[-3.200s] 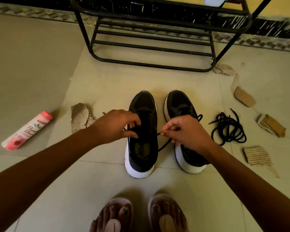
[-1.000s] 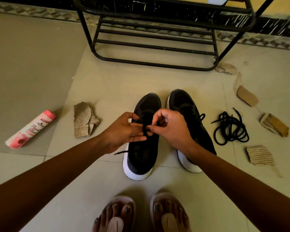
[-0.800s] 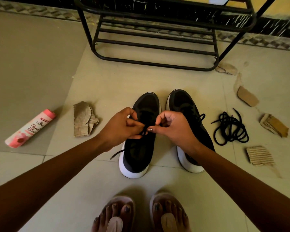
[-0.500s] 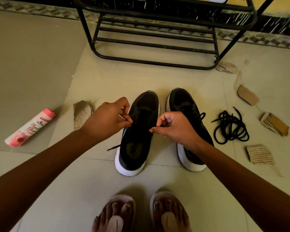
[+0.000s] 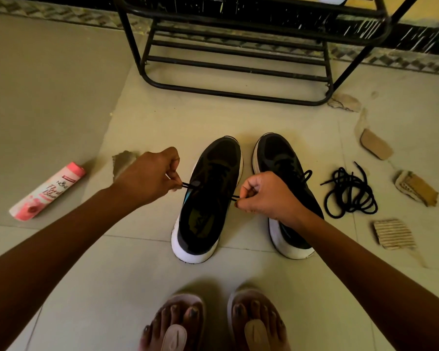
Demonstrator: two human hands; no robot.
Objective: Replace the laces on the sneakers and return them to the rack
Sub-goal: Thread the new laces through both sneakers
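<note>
Linking left grip (image 5: 147, 176), right grip (image 5: 266, 196) (pinched): lace (image 5: 188, 184)

Head camera looks steeply down, close over the floor (image 5: 238, 279).

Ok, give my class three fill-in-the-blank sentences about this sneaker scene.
1. The left hand and right hand each pinch the ____ of the left sneaker.
2. The ____ bottle lies left of both sneakers.
3. The loose laces lie ____ of the right sneaker.
Missing words: lace; pink; right.
</note>
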